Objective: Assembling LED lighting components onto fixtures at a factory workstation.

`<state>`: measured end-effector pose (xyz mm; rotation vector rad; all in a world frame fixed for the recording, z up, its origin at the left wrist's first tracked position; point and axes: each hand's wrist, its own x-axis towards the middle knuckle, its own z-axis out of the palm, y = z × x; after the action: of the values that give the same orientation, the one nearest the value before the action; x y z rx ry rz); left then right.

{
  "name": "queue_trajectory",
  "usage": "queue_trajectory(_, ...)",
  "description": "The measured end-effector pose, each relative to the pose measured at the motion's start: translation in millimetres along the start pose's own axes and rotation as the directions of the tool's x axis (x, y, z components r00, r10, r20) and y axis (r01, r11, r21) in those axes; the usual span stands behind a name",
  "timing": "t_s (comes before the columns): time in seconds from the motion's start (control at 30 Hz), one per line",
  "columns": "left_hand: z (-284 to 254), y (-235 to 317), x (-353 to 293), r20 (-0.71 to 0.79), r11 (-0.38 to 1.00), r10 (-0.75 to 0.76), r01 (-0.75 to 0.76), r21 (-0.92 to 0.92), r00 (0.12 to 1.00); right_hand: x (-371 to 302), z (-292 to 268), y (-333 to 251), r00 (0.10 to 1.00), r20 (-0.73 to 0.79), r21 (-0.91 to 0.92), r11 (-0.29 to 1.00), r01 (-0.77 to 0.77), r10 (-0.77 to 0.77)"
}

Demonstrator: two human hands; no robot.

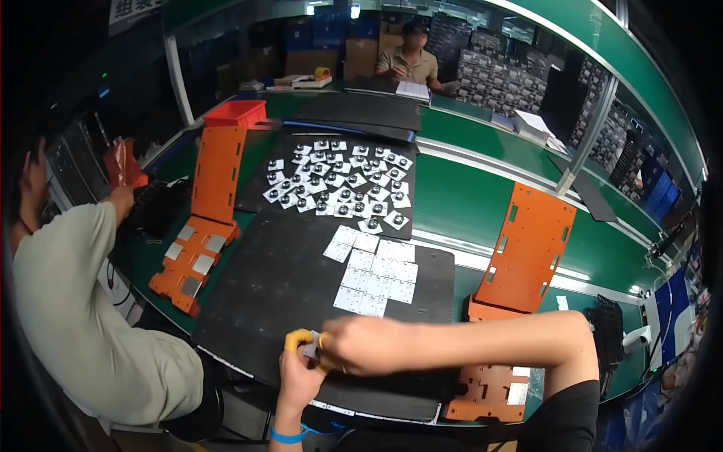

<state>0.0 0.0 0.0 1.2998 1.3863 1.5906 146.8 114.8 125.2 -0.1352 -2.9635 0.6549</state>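
Note:
At the near edge of the black mat [263, 301], my left hand [300, 377], with yellow finger covers and a blue wristband, grips a small white board [310, 348], only partly visible. My right hand [363, 343] reaches across from the right and is closed against the same spot. It is blurred, and whatever its fingers hold is hidden. Just beyond my hands lies a patch of flat white circuit boards [375, 275], set edge to edge. Farther away are many white boards with round black parts [343, 181] on them.
Orange fixtures stand open at left [197, 256] and right [493, 361], with plates in them. A red bin [235, 114] sits at the far left. One person [98, 301] works close at left; another [410, 64] sits across the green bench [467, 196]. Black racks [602, 331] stand at right.

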Motion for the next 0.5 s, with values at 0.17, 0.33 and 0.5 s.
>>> queue_trajectory(0.17, -4, 11, -12, 0.041, 0.986, -0.013, 0.020, -0.163, 0.999, -17, 59, -29, 0.998, -0.062, -0.133, 0.990, -0.035, 0.027)
queue_trajectory(0.33, -10, 15, -11, 0.048, 0.960, -0.011, 0.023, -0.278, 0.999, -11, 53, -39, 0.970, -0.206, -0.026, 0.991, -0.134, 0.126)
queue_trajectory(0.5, -9, 18, -8, 0.131, 0.925, -0.053, 0.098, -0.367, 0.990, -11, 57, -21, 0.963, -0.266, -0.159, 0.987, -0.003, -0.040)
